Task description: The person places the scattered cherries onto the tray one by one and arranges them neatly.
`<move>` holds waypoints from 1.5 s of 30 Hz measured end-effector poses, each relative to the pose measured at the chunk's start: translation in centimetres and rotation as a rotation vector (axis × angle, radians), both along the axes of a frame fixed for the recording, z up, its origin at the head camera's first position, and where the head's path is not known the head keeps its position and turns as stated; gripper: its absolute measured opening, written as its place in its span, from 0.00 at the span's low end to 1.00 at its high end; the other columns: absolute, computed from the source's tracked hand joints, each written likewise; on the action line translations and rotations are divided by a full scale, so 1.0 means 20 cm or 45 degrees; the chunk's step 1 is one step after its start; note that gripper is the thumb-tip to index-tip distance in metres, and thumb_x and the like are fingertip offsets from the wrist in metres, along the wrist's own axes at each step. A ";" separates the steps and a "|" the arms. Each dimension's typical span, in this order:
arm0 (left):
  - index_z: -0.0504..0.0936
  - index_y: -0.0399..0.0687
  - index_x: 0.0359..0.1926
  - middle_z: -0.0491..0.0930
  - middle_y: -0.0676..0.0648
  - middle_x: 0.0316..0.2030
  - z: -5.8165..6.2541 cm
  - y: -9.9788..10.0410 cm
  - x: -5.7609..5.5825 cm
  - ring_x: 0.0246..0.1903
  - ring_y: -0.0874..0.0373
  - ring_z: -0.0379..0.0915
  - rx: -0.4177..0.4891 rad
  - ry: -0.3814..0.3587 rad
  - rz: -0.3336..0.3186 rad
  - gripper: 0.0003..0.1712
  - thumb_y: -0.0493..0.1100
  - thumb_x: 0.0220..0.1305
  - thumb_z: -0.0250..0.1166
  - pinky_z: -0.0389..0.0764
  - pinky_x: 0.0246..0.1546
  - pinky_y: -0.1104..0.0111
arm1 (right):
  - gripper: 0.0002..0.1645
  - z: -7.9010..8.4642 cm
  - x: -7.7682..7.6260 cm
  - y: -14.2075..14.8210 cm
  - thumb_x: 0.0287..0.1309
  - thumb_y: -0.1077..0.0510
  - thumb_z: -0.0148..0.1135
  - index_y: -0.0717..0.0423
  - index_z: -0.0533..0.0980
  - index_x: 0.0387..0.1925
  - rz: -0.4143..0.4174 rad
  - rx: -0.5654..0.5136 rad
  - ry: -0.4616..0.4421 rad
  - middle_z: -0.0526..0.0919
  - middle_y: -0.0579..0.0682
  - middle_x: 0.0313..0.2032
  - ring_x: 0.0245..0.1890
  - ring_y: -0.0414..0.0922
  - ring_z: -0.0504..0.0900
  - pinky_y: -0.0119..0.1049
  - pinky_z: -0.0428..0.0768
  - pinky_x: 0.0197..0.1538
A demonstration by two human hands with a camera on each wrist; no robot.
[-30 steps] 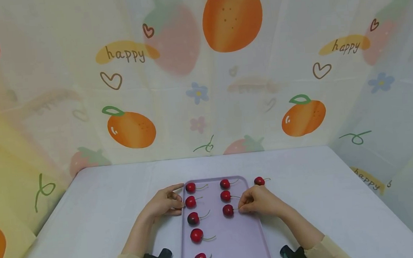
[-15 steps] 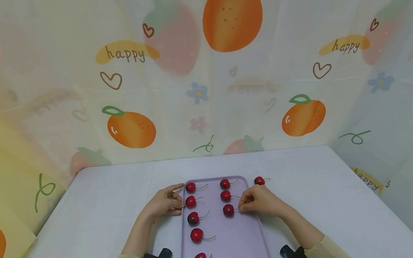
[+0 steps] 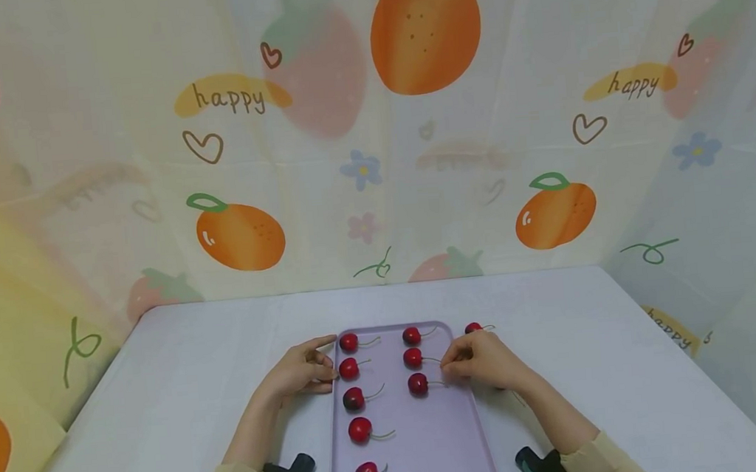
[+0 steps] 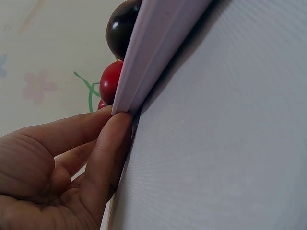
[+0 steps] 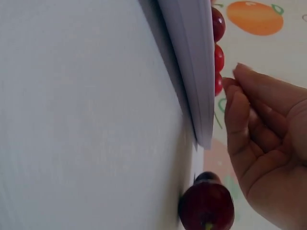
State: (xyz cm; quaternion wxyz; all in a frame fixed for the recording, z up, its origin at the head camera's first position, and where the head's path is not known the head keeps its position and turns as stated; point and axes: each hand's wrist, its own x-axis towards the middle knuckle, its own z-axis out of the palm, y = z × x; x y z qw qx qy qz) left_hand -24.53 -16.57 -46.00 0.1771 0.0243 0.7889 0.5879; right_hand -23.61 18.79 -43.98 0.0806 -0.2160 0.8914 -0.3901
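Red cherries with stems lie in two columns on a lilac tray (image 3: 428,447). At the tray's far left corner, my left hand (image 3: 298,368) touches the outer side with its index finger and thumb; its other fingers are bent. My right hand (image 3: 484,361) hovers over the tray's right rim with thumb and index finger close together, holding nothing visible. Just left of those fingertips is the lowest cherry (image 3: 418,385) of the right column, its stem now free. In the right wrist view, the fingertips of the right hand (image 5: 268,139) stand apart from the cherries.
Beyond the tray's right side a cherry (image 3: 473,327) lies on the white table (image 3: 558,325), partly behind my right hand. A large dark cherry (image 5: 206,206) shows low in the right wrist view. A fruit-printed cloth (image 3: 321,196) hangs behind.
My right hand has let go of the lowest right-column cherry's stem and shifted slightly up and to the right, covering more of the cherry on the table. The left hand stays put.
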 end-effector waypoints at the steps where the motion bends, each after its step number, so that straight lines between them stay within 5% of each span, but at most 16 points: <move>1: 0.64 0.41 0.72 0.74 0.44 0.36 0.00 0.00 0.00 0.30 0.59 0.77 -0.001 0.001 0.000 0.40 0.31 0.58 0.66 0.89 0.33 0.68 | 0.03 0.00 0.00 0.01 0.56 0.55 0.70 0.50 0.86 0.31 -0.010 -0.004 0.009 0.85 0.45 0.27 0.25 0.36 0.77 0.27 0.80 0.29; 16: 0.64 0.43 0.72 0.74 0.44 0.37 0.02 0.01 0.00 0.32 0.58 0.76 -0.012 -0.014 0.013 0.40 0.31 0.59 0.65 0.89 0.33 0.68 | 0.10 0.11 0.00 0.23 0.59 0.52 0.68 0.55 0.84 0.37 -0.225 -0.149 -0.021 0.86 0.60 0.34 0.29 0.41 0.80 0.36 0.85 0.35; 32: 0.64 0.42 0.72 0.74 0.45 0.36 0.00 0.00 0.00 0.30 0.58 0.76 -0.009 -0.005 -0.001 0.40 0.32 0.58 0.66 0.89 0.33 0.68 | 0.14 0.07 -0.08 0.37 0.61 0.55 0.66 0.57 0.84 0.46 -0.454 -0.005 0.125 0.89 0.54 0.43 0.42 0.45 0.83 0.25 0.80 0.40; 45: 0.62 0.40 0.73 0.75 0.44 0.36 0.00 -0.01 0.00 0.31 0.59 0.77 0.015 0.008 -0.023 0.41 0.31 0.58 0.64 0.89 0.34 0.68 | 0.16 0.05 -0.15 0.39 0.64 0.55 0.63 0.58 0.83 0.50 -0.512 -0.092 -0.023 0.86 0.57 0.50 0.50 0.49 0.82 0.32 0.83 0.53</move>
